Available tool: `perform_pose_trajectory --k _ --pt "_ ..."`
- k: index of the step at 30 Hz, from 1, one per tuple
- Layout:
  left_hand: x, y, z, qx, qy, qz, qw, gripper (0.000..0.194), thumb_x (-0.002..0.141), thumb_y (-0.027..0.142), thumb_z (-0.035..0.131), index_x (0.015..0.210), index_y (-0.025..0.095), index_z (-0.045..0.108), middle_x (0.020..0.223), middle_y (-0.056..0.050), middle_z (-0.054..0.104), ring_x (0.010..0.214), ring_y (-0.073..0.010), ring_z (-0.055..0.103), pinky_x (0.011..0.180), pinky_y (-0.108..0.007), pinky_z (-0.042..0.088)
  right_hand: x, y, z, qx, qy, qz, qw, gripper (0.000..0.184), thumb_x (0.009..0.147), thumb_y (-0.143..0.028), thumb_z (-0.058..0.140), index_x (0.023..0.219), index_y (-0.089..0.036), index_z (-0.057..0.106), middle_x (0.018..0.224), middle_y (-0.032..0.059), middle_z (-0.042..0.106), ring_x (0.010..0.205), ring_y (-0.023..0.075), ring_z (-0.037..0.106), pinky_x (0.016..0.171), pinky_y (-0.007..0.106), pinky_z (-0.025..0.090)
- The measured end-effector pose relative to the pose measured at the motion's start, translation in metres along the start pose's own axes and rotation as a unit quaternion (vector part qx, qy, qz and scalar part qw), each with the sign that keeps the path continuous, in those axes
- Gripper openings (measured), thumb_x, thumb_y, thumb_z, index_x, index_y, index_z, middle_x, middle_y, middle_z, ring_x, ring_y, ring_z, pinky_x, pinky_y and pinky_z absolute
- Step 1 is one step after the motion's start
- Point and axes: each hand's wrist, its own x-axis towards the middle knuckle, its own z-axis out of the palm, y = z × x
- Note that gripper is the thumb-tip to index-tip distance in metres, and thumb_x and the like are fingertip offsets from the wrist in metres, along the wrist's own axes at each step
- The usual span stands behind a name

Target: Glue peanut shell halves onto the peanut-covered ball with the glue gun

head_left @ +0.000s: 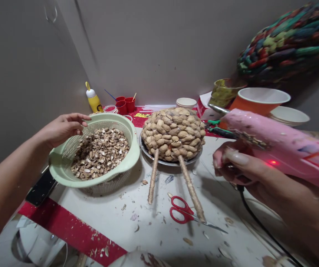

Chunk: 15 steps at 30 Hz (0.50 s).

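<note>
One glue gun [279,135] — within right fingers [221,154]

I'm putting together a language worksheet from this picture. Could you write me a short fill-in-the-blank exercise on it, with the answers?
1. The right hand grips a glue gun whose casing is mostly ____ in color.
2. The left hand is at the rim of a light ____ colander.
3. From the peanut-covered form, exactly ____ wrapped sticks reach toward the viewer.
4. The scissors have ____ handles.

Missing words: pink; green; two; red.
</note>
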Motion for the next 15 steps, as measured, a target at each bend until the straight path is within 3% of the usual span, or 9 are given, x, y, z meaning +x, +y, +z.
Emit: perform_pose_trajectory --k 7,9,12,15 --pt "-0.021 0.009 0.013 -0.134 -0.055 -0.011 0.989 0.04 0.066 0.003 0.079 0.104 0.017 0.075 0.089 -0.002 0.07 0.074 -0.0105 0.063 0.069 -0.02 0.054 -0.001 -0.017 0.008 -0.011 -0.005 -0.033 0.999 0.043 0.088 -0.062 0.063 0.072 -0.022 0.064 0.065 0.0044 0.052 0.054 0.0111 0.047 0.042 0.023 0.039" --pt "-0.032 0.017 0.027 -0.178 -0.077 0.006 0.981 0.043 0.073 0.006 0.08 0.113 0.019 0.072 0.097 -0.002 0.072 0.081 -0.0121 0.066 0.077 -0.022 0.056 -0.002 -0.017 0.009 0.0 0.002 -0.045 0.999 0.041 0.089 -0.06 0.063 0.073 -0.022 0.064 0.066 0.0046 0.054 0.054 0.0111 0.049 0.044 0.023 0.042" --pt "-0.054 0.035 0.056 -0.222 -0.12 0.033 0.967 0.048 0.075 0.008 0.082 0.12 0.019 0.07 0.099 -0.004 0.073 0.081 -0.013 0.068 0.076 -0.022 0.057 -0.004 -0.016 0.008 0.02 0.025 -0.078 0.996 0.032 0.093 -0.051 0.062 0.078 -0.023 0.062 0.07 0.0032 0.056 0.058 0.0103 0.052 0.048 0.022 0.045" --pt "-0.077 0.054 0.088 -0.229 -0.2 0.038 0.952 0.051 0.077 0.012 0.082 0.125 0.021 0.069 0.102 -0.004 0.073 0.082 -0.0134 0.069 0.076 -0.022 0.059 -0.01 -0.023 0.008 -0.005 0.053 -0.122 0.991 0.02 0.094 -0.045 0.063 0.093 -0.025 0.065 0.079 0.0025 0.061 0.066 0.0115 0.059 0.054 0.022 0.051"
